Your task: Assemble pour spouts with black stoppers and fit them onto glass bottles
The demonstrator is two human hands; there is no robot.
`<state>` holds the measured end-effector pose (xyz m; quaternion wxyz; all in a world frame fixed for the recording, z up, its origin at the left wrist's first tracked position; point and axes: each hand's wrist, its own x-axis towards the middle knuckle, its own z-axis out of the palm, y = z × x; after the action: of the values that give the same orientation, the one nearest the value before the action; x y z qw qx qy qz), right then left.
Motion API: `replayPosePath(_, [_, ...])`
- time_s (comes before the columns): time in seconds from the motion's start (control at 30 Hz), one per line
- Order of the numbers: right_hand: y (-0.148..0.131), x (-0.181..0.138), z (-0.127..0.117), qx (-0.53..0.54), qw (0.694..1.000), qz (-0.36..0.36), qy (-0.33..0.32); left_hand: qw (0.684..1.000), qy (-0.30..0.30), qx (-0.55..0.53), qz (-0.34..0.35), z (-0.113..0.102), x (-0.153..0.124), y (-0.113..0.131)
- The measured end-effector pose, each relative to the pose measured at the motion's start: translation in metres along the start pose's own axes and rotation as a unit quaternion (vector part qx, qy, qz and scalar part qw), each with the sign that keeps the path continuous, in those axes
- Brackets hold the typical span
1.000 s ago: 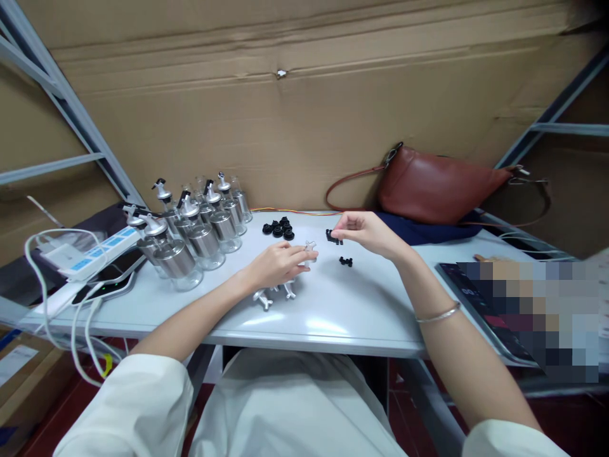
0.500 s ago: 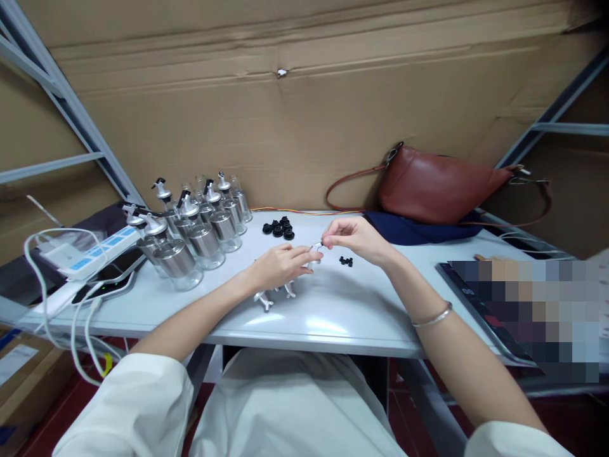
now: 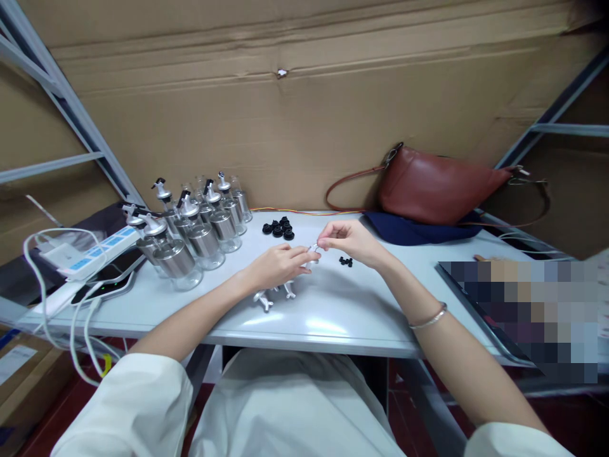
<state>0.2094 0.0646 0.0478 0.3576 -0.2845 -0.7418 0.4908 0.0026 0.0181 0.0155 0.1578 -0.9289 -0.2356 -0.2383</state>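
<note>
My left hand [image 3: 278, 263] is closed around a small silver pourer spout [image 3: 313, 251] held just above the grey table [image 3: 333, 311]. My right hand [image 3: 349, 240] pinches something tiny at the tip of that spout; the piece itself is hidden by my fingertips. Two more silver spouts [image 3: 273, 295] lie on the table below my left hand. A few small black parts [image 3: 346, 261] lie right of my hands, and a pile of black caps [image 3: 280, 228] sits behind them.
Several glass bottles with silver pourer tops [image 3: 195, 235] stand at the left. A power strip with white cables [image 3: 90, 254] lies at the far left edge. A brown leather bag [image 3: 438, 184] on dark cloth rests at the back right. A blurred dark tray [image 3: 476, 298] lies at the right.
My right hand came back from the black parts at the rear and moved left to meet the spout in my left hand. My left hand raised the spout slightly.
</note>
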Motion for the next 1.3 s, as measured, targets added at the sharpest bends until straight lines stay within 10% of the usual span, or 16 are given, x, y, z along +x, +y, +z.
replayPosePath(0.5, [-0.007,-0.007,-0.003,0.328,0.902,0.212,-0.185,0.996,0.057,0.066,0.027,0.001,0.001,-0.001])
replayPosePath(1.3, [0.012,-0.003,0.001,0.327,0.91,0.1,-0.236,0.993,0.044,0.091,0.058,-0.001,0.001,0.001])
